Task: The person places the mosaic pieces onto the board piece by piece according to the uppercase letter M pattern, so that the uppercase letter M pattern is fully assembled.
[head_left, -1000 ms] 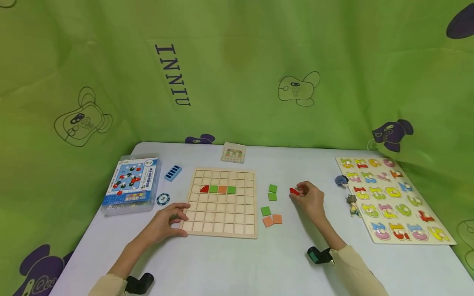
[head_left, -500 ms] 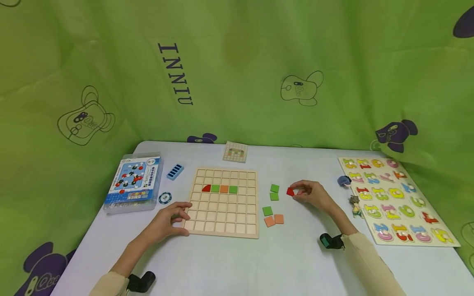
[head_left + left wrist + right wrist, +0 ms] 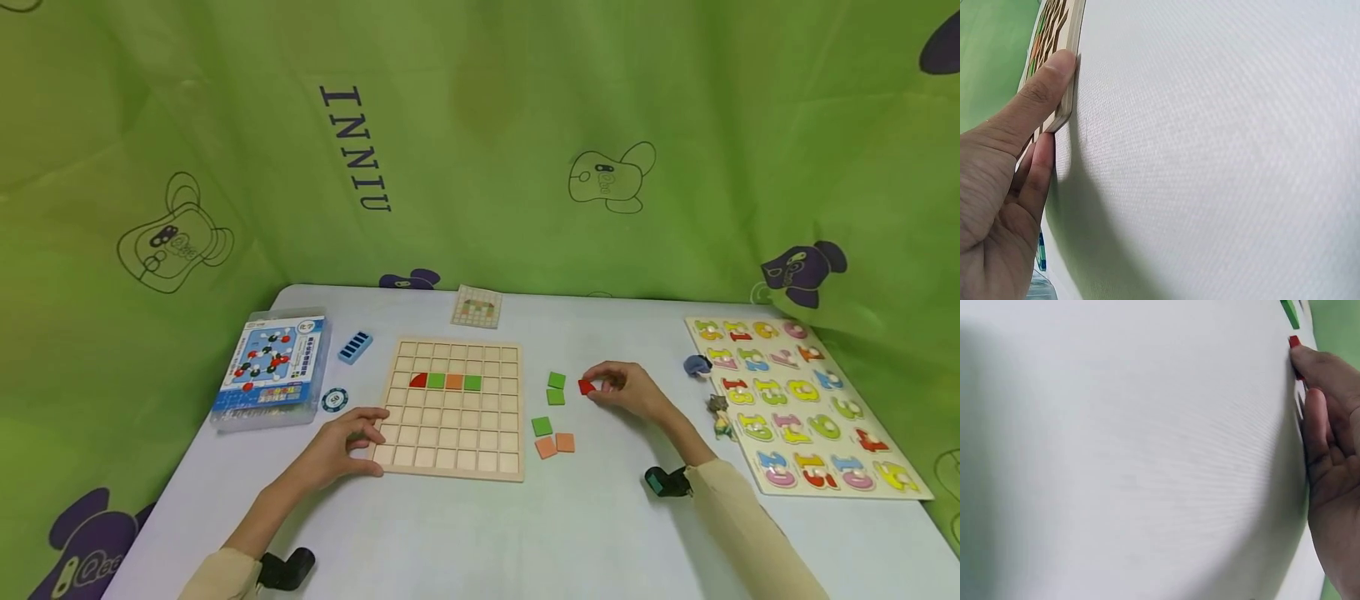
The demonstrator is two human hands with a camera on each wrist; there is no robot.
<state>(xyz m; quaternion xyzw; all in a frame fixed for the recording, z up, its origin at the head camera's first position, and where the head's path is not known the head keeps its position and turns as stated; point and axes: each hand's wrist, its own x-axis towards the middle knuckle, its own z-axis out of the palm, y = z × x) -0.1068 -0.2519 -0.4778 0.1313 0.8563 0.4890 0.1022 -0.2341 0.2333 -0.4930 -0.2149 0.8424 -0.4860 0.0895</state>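
Note:
The wooden grid board point(image 3: 457, 435) lies on the table, with a red quarter-round tile point(image 3: 418, 381), an orange tile point(image 3: 454, 382) and two green tiles in one row. My left hand point(image 3: 337, 450) grips its near left corner, thumb on the near edge and fingers along the left side; the left wrist view shows the thumb point(image 3: 1041, 87) on the board's edge. Right of the board, my right hand point(image 3: 626, 390) pinches another red tile point(image 3: 585, 387) at the table surface. In the right wrist view the hand covers most of that red tile point(image 3: 1294, 342).
Loose green tiles point(image 3: 556, 397) and orange tiles point(image 3: 565, 442) lie between board and right hand. A pattern card point(image 3: 477, 308) is behind the board. At left are a boxed kit point(image 3: 268, 371), a blue block point(image 3: 355, 347) and a chip point(image 3: 335, 400); at right, a number puzzle point(image 3: 806, 408) and small figurines point(image 3: 720, 417).
My right hand has brought the red tile slightly left and lowered it toward the table beside the green tiles. The left hand stays at the board's corner.

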